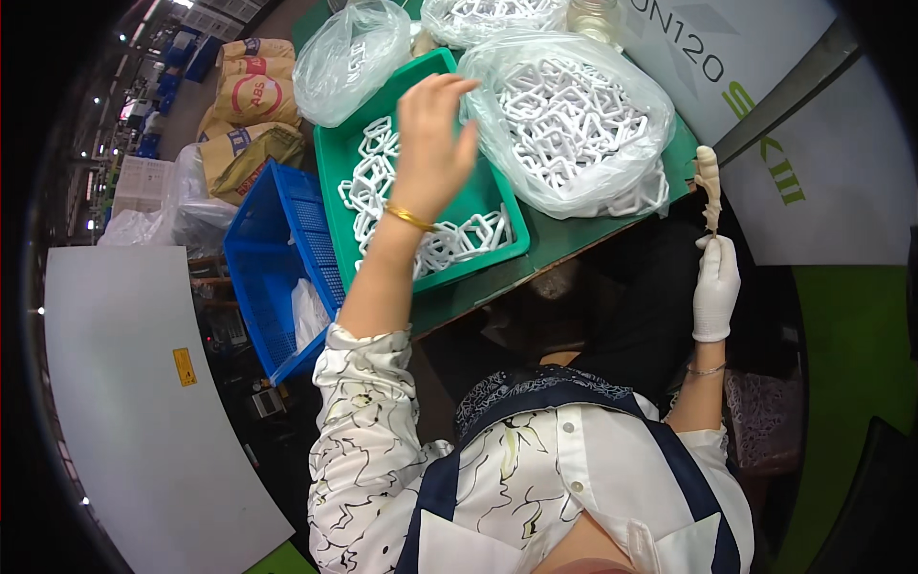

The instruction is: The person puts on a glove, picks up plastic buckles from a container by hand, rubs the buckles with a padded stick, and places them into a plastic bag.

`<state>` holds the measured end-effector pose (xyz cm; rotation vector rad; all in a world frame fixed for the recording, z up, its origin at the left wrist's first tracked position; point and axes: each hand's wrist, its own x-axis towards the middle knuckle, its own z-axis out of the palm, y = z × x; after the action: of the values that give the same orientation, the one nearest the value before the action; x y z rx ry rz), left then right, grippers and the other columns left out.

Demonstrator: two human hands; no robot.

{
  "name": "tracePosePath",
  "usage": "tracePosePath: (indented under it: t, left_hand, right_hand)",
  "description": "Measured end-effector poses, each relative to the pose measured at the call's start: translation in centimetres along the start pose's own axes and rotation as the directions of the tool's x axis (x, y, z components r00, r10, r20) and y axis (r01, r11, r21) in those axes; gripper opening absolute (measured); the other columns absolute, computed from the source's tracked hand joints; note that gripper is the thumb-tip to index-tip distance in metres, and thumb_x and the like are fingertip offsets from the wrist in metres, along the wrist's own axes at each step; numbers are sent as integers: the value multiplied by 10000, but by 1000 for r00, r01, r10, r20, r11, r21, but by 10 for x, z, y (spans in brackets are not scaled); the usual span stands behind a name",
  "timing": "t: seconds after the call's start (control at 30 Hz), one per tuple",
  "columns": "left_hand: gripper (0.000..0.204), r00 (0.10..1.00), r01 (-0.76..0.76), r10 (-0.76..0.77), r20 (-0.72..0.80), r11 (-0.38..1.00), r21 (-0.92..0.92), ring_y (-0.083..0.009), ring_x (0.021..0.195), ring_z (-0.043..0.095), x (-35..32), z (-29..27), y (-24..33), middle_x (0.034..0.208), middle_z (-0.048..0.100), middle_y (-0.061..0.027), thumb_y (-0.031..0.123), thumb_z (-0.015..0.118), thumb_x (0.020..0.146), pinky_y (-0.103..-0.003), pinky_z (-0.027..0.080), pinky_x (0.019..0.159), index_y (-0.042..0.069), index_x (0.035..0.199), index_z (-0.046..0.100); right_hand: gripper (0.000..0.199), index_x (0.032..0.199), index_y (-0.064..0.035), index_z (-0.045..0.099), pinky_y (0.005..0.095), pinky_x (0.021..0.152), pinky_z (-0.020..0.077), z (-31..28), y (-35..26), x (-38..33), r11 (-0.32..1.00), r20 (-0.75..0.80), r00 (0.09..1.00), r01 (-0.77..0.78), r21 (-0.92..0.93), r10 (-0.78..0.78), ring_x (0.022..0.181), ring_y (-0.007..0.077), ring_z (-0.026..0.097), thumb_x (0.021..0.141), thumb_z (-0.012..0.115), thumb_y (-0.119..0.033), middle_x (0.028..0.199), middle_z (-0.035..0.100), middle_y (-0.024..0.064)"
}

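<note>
My bare left hand [435, 134], with a gold bangle at the wrist, is over the green tray [519, 239]. Its fingers are stretched out with the thumb apart, and I see nothing in them. Below and around it in the tray lie many white plastic angular links [373, 182]. Off to the right, my right hand [716, 287] wears a white knitted glove. It is closed round the thin lower end of a lumpy cream-coloured stick [708, 182], which points up and away beside the table corner. What is inside the fist is hidden.
A clear bag of white links [574, 124] stands right of the tray on the green table [478, 292]. Another clear bag [349, 62] is behind. A blue crate [258, 258] stands left, near brown sacks [253, 86]. A white machine panel [822, 163] borders the right.
</note>
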<state>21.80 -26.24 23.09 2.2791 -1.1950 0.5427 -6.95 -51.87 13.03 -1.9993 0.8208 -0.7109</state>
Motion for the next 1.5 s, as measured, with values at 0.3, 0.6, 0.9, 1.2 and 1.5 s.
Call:
tracePosePath:
  t: [0.3,0.6,0.9,1.2,1.5]
  left_hand:
    - [316,753,294,-475,455,862,412,-327,1115,611,-39,-39,-104,1201,646,-146,178,696,856,-410,485,967,56,1147,693]
    - [430,791,259,-456,408,854,451,-394,1155,570,-36,16,-133,1288,580,-199,214,725,813,-440,472,1018,105,1225,666]
    - [207,885,380,-352,305,924,-35,-285,869,689,-31,-5,-122,952,718,-161,87,612,848,-359,532,801,65,1001,750]
    - [372,745,300,-339,574,940,165,-278,943,670,-40,5,-119,1000,705,-147,272,754,790,-368,526,853,45,1083,717]
    - [234,845,270,-329,422,943,194,-309,924,657,-58,22,-133,955,677,-144,177,709,786,-401,522,826,28,962,665]
  right_hand:
    - [264,1019,2,600,301,709,454,10,-7,-3,996,-15,1000,17,-83,-18,729,161,537,1060,456,-215,845,610,65]
    - [244,1037,-20,606,351,736,495,15,-1,-6,990,-17,999,26,-141,-28,785,254,635,1055,463,-216,896,668,109]
    - [250,1040,-26,609,365,733,501,17,-3,-6,968,-27,997,62,-244,-70,797,271,647,1058,459,-225,905,673,102]
    - [254,1041,-27,608,367,730,499,18,-3,-8,966,-45,995,78,-247,-92,793,275,644,1057,458,-231,905,668,106]
    - [246,1038,-34,610,380,728,501,20,-4,-8,967,-42,994,84,-240,-97,789,283,648,1055,460,-229,888,669,110]
